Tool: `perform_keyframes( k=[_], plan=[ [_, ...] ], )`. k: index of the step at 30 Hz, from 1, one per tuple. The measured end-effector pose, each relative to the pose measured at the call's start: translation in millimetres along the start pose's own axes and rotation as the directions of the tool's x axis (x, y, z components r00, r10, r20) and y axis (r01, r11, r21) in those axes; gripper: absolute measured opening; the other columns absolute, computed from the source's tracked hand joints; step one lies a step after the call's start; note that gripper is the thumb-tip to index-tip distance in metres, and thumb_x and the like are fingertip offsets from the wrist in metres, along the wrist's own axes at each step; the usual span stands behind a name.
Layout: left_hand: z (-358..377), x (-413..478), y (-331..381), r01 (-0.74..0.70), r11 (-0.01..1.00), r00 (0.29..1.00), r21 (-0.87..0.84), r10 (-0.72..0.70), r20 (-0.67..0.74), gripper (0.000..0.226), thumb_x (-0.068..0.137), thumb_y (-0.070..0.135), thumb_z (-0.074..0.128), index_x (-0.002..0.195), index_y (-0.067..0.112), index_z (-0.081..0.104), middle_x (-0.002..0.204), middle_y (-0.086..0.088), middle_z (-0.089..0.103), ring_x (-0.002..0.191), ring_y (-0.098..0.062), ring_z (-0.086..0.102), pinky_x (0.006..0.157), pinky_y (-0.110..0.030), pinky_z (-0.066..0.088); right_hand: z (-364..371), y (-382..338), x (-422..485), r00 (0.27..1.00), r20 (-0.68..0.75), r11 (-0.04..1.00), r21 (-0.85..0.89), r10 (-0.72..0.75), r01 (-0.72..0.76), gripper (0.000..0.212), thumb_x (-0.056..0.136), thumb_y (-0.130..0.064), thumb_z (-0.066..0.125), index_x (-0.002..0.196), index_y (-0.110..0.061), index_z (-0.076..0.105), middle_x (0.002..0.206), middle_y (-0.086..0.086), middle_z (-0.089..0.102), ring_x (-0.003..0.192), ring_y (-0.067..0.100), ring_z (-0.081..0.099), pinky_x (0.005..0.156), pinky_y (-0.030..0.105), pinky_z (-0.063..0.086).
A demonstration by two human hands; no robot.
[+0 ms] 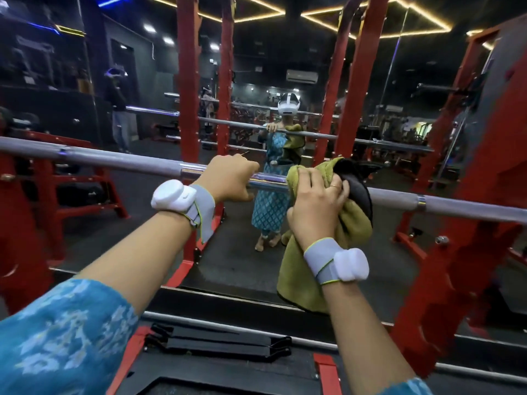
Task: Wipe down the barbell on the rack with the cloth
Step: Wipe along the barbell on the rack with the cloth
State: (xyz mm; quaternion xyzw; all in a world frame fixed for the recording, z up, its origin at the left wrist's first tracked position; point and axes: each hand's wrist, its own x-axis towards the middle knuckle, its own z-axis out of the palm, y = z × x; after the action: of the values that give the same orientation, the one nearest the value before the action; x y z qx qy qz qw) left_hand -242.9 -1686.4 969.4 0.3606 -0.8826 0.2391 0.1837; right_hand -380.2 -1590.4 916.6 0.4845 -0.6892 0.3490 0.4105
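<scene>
Barbell (114,160) lies across the red rack (445,252) at chest height, left hand (228,178) clenched on it as a brace, right hand (315,203) grasping the green cloth (322,275) wrapped over the shaft; best squeeze firmly and slide outward in long strokes.

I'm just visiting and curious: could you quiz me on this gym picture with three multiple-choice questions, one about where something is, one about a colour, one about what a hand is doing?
1. Where is the cloth?
A. On the floor
B. Draped over the barbell
C. Hung on an upright

2. What colour are the rack uprights?
A. Red
B. Yellow
C. White

3. What is the left hand doing?
A. Hanging free
B. Holding a bottle
C. Gripping the bare bar

Answers:
1 B, it wraps the bar under the right hand and hangs below.
2 A, the posts are plainly red.
3 C, its fingers curl round the bar beside the cloth.
</scene>
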Motion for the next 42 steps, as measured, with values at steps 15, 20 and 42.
perform_keyframes(
  k=[15, 20, 42],
  plan=[
    [-6.8, 0.2, 2.4, 0.022, 1.000, 0.999, 0.008, -0.022, 0.032, 0.008, 0.075, 0.021, 0.058, 0.078, 0.015, 0.053, 0.088, -0.011, 0.061, 0.073, -0.031, 0.057, 0.060, -0.029, 0.038, 23.8, -14.8, -30.7, 0.972, -0.068, 0.971, -0.106, -0.223, 0.216, 0.086, 0.053, -0.015, 0.066, 0.133, -0.019, 0.035, 0.143, -0.001, 0.031, 0.118, 0.034, 0.033, 0.108, 0.053, 0.018],
    [-6.3, 1.7, 0.5, 0.025, 0.999, 0.999, -0.030, -0.024, 0.034, 0.010, 0.073, 0.022, 0.060, 0.077, 0.016, 0.053, 0.085, -0.011, 0.060, 0.067, -0.030, 0.050, 0.059, -0.030, 0.039, 14.5, -29.1, -9.1, 0.996, -0.079, 0.999, -0.031, 0.032, -0.034, 0.070, 0.052, -0.009, 0.058, 0.121, -0.017, 0.044, 0.120, 0.006, 0.055, 0.111, 0.039, 0.044, 0.103, 0.055, 0.027],
    [-4.3, 8.3, 3.6, 0.052, 0.996, 0.995, -0.075, -0.045, 0.084, 0.029, 0.082, 0.030, 0.056, 0.104, 0.011, 0.059, 0.107, -0.013, 0.062, 0.094, -0.034, 0.063, 0.071, -0.035, 0.044, 8.1, -60.2, -11.9, 0.999, 0.053, 0.999, -0.047, 0.000, 0.003, 0.064, 0.058, -0.016, 0.045, 0.121, -0.012, 0.052, 0.119, 0.007, 0.059, 0.110, 0.041, 0.043, 0.103, 0.054, 0.027]
  ],
)
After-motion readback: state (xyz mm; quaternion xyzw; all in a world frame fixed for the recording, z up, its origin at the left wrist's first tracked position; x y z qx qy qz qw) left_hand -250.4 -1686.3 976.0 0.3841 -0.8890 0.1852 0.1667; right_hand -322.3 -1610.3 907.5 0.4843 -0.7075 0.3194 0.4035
